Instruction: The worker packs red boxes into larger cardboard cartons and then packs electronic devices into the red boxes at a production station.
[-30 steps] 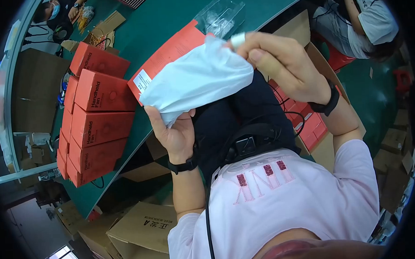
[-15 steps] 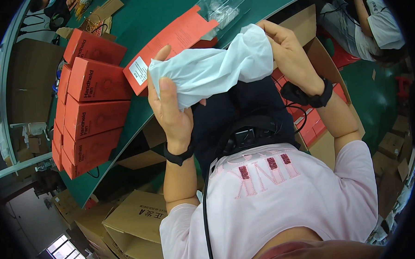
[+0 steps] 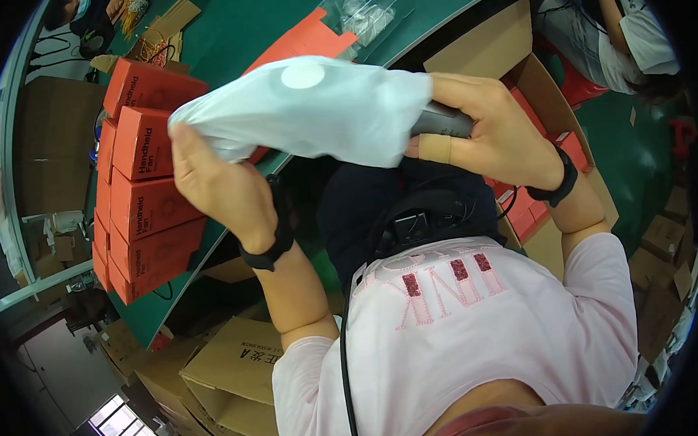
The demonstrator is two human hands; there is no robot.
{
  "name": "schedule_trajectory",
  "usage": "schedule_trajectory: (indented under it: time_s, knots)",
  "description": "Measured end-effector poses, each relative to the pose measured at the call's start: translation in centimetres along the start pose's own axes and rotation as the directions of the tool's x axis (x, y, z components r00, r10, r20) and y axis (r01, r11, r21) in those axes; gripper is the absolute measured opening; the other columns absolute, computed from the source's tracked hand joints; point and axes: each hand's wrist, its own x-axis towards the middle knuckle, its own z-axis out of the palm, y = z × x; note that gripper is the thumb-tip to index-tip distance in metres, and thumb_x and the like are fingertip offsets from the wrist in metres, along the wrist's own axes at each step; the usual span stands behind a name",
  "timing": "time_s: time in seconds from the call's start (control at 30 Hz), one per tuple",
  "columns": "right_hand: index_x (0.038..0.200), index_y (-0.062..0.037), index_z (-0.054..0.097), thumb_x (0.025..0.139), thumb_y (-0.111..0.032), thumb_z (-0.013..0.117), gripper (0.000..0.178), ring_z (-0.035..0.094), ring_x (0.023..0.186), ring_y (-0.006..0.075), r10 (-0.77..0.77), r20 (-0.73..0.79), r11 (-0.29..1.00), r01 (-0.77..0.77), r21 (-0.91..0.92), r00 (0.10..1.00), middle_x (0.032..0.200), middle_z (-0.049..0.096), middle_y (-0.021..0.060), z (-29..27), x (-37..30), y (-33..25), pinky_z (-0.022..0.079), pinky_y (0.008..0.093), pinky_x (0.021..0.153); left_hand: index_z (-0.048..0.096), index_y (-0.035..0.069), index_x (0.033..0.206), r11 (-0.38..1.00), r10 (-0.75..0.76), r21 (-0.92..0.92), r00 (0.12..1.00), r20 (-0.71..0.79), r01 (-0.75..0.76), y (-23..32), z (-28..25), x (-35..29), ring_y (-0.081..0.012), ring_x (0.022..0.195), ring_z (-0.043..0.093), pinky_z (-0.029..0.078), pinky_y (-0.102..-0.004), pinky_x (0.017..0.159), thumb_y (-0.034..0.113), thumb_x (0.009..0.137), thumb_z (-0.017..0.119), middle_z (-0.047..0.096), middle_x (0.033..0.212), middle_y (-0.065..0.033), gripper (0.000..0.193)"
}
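A thin white pouch (image 3: 337, 117) stretches sideways between my hands, above my lap and the table edge. Out of its right end pokes the dark grey handle of a handheld fan (image 3: 444, 121); the rest is covered, with a pale round disc showing through the pouch. My left hand (image 3: 227, 196) is closed on the gathered left end of the pouch. My right hand (image 3: 501, 126) wraps round the handle, a tan bandage on one finger. Behind the pouch lies an open red box (image 3: 302, 41), partly hidden.
Several red boxes (image 3: 154, 203) are stacked at the left of the green table (image 3: 239, 20). Clear plastic trays (image 3: 364, 19) lie at the back. On my right stands an open carton (image 3: 549, 84) holding red boxes. Another person (image 3: 644, 30) sits at far right; brown cartons (image 3: 231, 363) are lower left.
The pouch has shifted left and is now stretched over the fan, whose handle has come into view in my right hand. My left hand has moved left to the pouch's end.
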Motion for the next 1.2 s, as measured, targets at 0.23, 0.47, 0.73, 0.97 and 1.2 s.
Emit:
schedule_trajectory:
  time_s: [0.23,0.47,0.73,0.97,1.2]
  knots:
    - [0.119,-0.0007,0.059,0.077,-0.005,0.077,0.046,0.068,0.09,0.0213,0.074,-0.087,0.996,-0.069,0.058,0.993,0.102,0.068,0.0104,0.7,-0.3,-1.2,0.052,0.0298,0.079,0.043,-0.003,0.138,0.814,-0.263,-0.477,0.943,0.206,0.331,-0.4,-0.1,-0.8,-0.0293,0.127,0.051,0.039,-0.0453,0.109,0.062,0.099,0.042,0.052,0.136,-0.0177,0.076]
    - [0.12,-0.0028,0.059,0.08,-0.009,0.075,0.043,0.066,0.085,0.0173,-0.06,-0.104,0.998,0.056,-0.04,0.993,0.099,0.067,0.0086,3.1,-0.1,-0.7,0.052,0.0274,0.073,0.052,0.01,0.13,0.678,-0.432,-0.512,0.85,0.303,0.527,-0.5,3.8,-5.5,-0.0191,0.114,0.059,0.046,-0.0364,0.099,0.049,0.096,0.057,0.062,0.123,-0.0045,0.053]
    - [0.125,0.0006,0.062,0.097,-0.026,0.056,0.04,0.053,0.07,0.005,0.408,0.263,0.612,-0.476,0.632,0.874,0.09,0.068,0.0038,3.6,0.5,1.0,0.044,0.0214,0.06,0.058,0.012,0.118,0.606,-0.519,-0.491,0.779,0.352,0.626,-1.2,3.8,-2.9,-0.0162,0.099,0.066,0.052,-0.0362,0.089,0.045,0.095,0.062,0.068,0.105,-0.0012,0.041]
    - [0.142,-0.0013,0.045,0.093,-0.022,0.06,0.055,0.056,0.093,0.01,0.316,0.101,0.771,-0.318,0.551,0.943,0.112,0.062,0.0077,3.8,-0.7,-0.5,0.045,0.0243,0.081,0.063,0.01,0.111,0.44,-0.58,-0.539,0.685,0.44,0.718,-1.4,3.3,-1.6,-0.0223,0.096,0.064,0.05,-0.0409,0.09,0.042,0.096,0.06,0.068,0.104,-0.0043,0.035]
    - [0.155,-0.004,0.022,0.089,-0.003,0.061,0.077,0.054,0.118,0.0182,0.237,0.011,0.874,-0.219,0.434,0.971,0.127,0.058,0.0143,4.1,-2.0,-1.3,0.04,0.0298,0.1,0.064,0.009,0.113,0.328,-0.456,-0.571,0.655,0.602,0.753,-1.3,2.7,-0.9,-0.0237,0.098,0.064,0.051,-0.0403,0.091,0.039,0.098,0.057,0.068,0.105,-0.0057,0.034]
